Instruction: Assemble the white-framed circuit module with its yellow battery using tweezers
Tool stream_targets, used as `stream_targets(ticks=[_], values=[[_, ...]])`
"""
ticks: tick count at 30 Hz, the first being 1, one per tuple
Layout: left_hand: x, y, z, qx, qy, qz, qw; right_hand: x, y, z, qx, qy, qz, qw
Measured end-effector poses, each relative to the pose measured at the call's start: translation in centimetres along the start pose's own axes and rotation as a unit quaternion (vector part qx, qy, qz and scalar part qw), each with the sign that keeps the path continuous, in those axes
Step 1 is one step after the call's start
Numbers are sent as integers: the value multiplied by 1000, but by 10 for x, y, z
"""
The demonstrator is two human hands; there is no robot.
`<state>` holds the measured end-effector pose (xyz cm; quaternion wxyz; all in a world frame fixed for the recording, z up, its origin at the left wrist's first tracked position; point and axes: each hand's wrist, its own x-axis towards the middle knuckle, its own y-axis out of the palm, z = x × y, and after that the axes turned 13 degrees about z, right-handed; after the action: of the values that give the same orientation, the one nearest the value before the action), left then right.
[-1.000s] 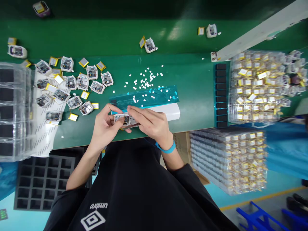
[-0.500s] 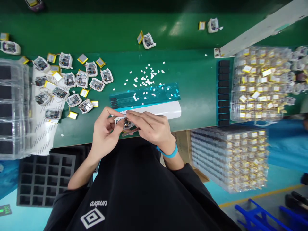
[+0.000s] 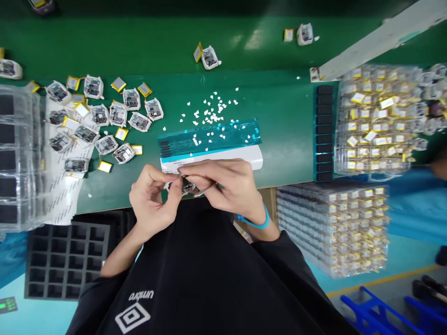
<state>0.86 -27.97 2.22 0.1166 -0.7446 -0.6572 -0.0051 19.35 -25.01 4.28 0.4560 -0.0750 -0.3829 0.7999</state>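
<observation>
A: Log the unit (image 3: 188, 187) first. Where is it?
B: Between the two hands, over the near edge of the bench (image 3: 286, 130). Dark circuitry faces up. Fingers cover much of it; whether it touches the bench, I cannot tell.
A: Left hand (image 3: 153, 197)?
B: Narrow pinch. Thumb and forefinger tips nearly meet over the left end of the unit, which the hand holds.
A: Right hand (image 3: 232, 184)?
B: Closed on a thin metal tool (image 3: 206, 189), slanting beside the unit. Forefinger reaches across to the left hand's tips. Possibly a small piece lies between those tips, but the view there is too poor to be sure. Blue band (image 3: 260, 221) on the wrist.
A: Just beyond the hands?
B: A white sheet (image 3: 240, 157), partly under the fingers in this view. Beyond it, a teal strip (image 3: 167, 148) lying lengthwise. White flakes (image 3: 213, 116) scattered on the strip and on the green surface past it.
A: To the left?
B: A cluster of open white cases (image 3: 139, 122), boards showing, with yellow-edged batteries (image 3: 121, 134) among them. Some lie on printed paper (image 3: 59, 200). Clear trays (image 3: 33, 163) at the far left.
A: Right?
B: A column of black blocks (image 3: 324, 135), then a loaded tray (image 3: 373, 121) just beside it.
</observation>
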Motion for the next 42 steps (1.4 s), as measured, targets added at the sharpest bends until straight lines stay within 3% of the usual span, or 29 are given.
stream_targets(ticks=[2,4,7,13,16,18,20,22,24,27,29,36,42], values=[[-3,-1,-1,10,-9,9,1000,5,1,2,85,56,-27,994],[-6,-2,0,18,-10,18,1000,9,3,3,152,93,-10,984],[-5,-4,3,22,5,56,998,11,7,1,217,101,9,971],[2,-10,18,96,50,89,990,0,20,-17,282,91,-69,953],[10,-12,31,152,125,163,967,-13,20,-35,305,118,-179,928],[15,-13,41,199,163,215,942,-22,16,-46,249,139,-285,915],[18,-12,50,244,174,242,923,-30,12,-53,181,178,-327,911],[17,-10,56,261,167,249,918,-36,9,-55,157,227,-294,915],[14,-8,59,257,153,243,923,-42,7,-53,181,261,-221,922],[9,-6,58,253,135,236,929,-51,8,-49,257,257,-90,927],[7,-6,56,250,127,235,931,-56,11,-48,291,251,-36,923],[8,-9,53,208,63,239,946,-64,23,-45,282,266,-67,919],[7,-7,51,179,33,218,959,-64,19,-47,291,274,-76,913]])
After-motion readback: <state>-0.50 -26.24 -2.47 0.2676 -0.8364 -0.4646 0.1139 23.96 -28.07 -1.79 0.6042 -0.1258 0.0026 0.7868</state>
